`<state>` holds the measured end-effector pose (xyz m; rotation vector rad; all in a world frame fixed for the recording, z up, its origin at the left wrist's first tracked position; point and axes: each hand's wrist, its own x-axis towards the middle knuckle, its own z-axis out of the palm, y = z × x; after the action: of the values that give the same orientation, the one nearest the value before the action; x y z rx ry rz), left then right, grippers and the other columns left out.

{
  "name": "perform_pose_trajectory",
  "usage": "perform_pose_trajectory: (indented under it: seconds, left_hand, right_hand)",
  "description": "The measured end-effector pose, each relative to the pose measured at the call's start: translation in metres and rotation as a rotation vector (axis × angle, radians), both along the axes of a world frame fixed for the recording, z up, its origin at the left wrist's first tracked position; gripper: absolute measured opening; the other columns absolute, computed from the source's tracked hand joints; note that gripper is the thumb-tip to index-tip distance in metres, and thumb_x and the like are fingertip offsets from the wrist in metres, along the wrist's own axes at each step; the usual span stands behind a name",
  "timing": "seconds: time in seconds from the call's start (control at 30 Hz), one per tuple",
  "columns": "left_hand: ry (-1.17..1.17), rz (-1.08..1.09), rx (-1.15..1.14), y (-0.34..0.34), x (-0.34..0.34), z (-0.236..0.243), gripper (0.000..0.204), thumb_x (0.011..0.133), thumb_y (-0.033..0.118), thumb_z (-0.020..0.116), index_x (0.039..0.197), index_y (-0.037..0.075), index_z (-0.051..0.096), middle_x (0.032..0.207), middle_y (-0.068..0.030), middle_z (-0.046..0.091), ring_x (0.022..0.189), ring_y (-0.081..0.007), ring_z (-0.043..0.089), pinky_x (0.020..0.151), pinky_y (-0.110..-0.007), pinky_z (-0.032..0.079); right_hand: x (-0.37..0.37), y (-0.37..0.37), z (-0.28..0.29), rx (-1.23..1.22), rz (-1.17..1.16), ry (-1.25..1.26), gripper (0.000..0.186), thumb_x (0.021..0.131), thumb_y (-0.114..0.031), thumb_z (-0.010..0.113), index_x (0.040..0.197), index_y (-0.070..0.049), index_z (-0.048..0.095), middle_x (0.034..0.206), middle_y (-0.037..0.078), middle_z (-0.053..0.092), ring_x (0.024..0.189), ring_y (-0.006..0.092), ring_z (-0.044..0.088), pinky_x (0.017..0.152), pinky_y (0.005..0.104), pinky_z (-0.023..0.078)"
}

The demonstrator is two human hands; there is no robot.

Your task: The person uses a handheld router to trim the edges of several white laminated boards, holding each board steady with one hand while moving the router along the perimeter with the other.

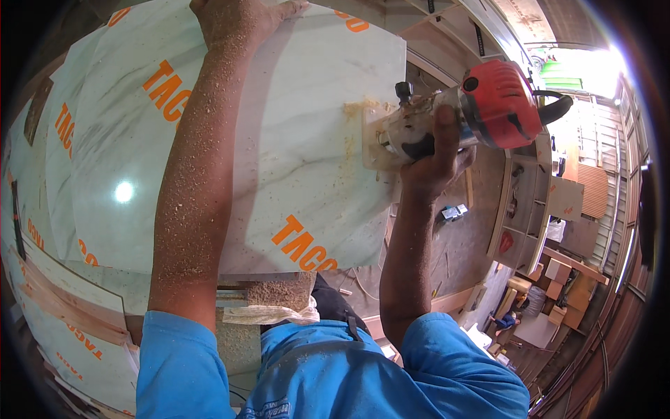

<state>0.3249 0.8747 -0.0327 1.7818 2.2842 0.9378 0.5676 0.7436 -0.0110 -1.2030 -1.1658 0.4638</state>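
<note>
Head view: right hand (436, 166) clasps router (497, 105) on panel (300, 157); left hand (239, 21), grip unclear, near its far edge.

A: What's the count in the upper half?
B: One left hand (241, 19) at the top edge and one right hand (434, 164) right of centre. One red-topped router (499, 105), upper right.

A: And marble-patterned boards (307, 150)?
B: At least two layered from centre to left; overlapping edges hide the exact number.

A: Forearms and sleeves?
B: Two forearms (192, 188), plus two blue sleeves (178, 356), one lower left, one lower right.

A: Anyone else?
B: One other person (506, 320), small, lower right.

A: Red items on the shelving (513, 216)?
B: One red object (506, 242), right side.
</note>
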Motion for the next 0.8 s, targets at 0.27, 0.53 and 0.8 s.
perform_pose_trajectory:
  seconds: [0.27,0.53,0.8]
  left_hand:
    - [0.009,0.036,-0.065,0.002,0.0,0.006,0.056,0.069,0.05,0.09,0.095,0.003,0.073,0.11,-0.0152,0.068,0.111,-0.027,0.062,0.104,-0.043,0.039]
    - [0.025,0.017,-0.013,-0.003,0.0,0.006,0.054,0.07,0.048,0.09,0.094,0.003,0.073,0.109,-0.0138,0.068,0.11,-0.0259,0.062,0.103,-0.043,0.04]
    - [-0.055,-0.052,-0.114,0.001,0.002,0.012,0.049,0.07,0.04,0.092,0.093,0.002,0.072,0.109,-0.0145,0.068,0.109,-0.0269,0.062,0.101,-0.042,0.042]
  right_hand:
    - [0.0,-0.038,-0.001,-0.057,0.029,-0.089,0.038,0.091,-0.031,0.064,0.105,0.005,0.065,0.092,0.017,0.071,0.082,0.0238,0.069,0.076,0.0361,0.056]
    - [-0.014,-0.05,0.001,0.046,0.14,0.093,0.033,0.087,-0.021,0.066,0.103,0.007,0.062,0.089,0.018,0.069,0.083,0.027,0.068,0.08,0.0411,0.056]
    - [0.0,-0.02,-0.011,0.085,0.188,0.069,0.029,0.082,-0.012,0.071,0.1,0.008,0.062,0.093,0.017,0.068,0.083,0.0256,0.068,0.08,0.0418,0.057]
